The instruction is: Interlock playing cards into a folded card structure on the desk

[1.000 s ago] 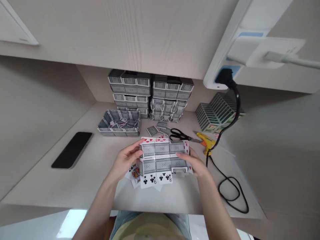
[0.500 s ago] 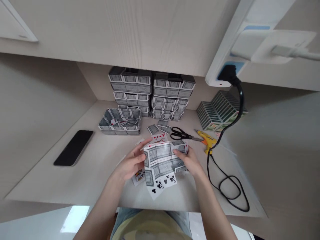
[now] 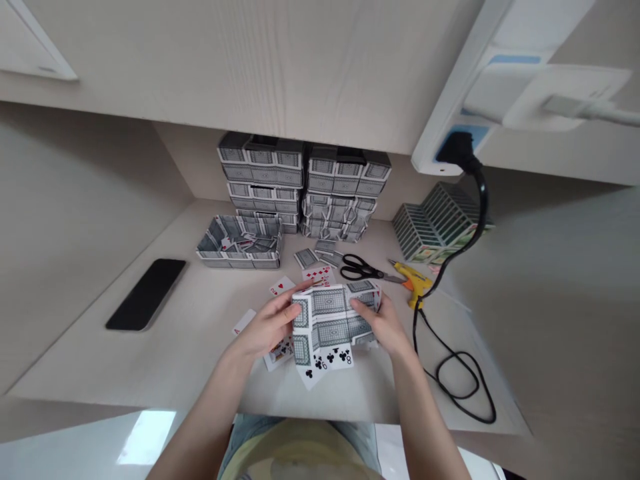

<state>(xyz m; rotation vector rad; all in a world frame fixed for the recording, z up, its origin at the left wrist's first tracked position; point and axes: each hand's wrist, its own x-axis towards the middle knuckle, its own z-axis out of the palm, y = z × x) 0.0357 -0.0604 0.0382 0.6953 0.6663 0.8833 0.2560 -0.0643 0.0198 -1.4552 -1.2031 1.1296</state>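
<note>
Between my hands is a folded panel of joined playing cards [image 3: 330, 313], its grey patterned backs towards me. My left hand [image 3: 270, 323] grips its left end, thumb in front and fingers behind. At the right end, my right hand [image 3: 383, 323] pinches it the same way. Loose playing cards [image 3: 330, 359] with black clubs show below the panel's lower edge. Other face-up cards lie on the desk behind and left of it, among them a two of hearts [image 3: 281, 287] and red diamonds [image 3: 319, 275].
Black-handled scissors [image 3: 361, 268] and a yellow glue gun [image 3: 417, 283] with a looping black cord [image 3: 457, 400] lie right. A card-made box [image 3: 240, 260] holds small pieces. Stacked card boxes [image 3: 263, 173] stand behind. A phone [image 3: 147, 295] lies left; a power strip [image 3: 435, 150] hangs above.
The panel has shifted slightly right and its left end has straightened, with the left column of cards now more upright. Both hands keep their hold; the two of hearts shows more clearly.
</note>
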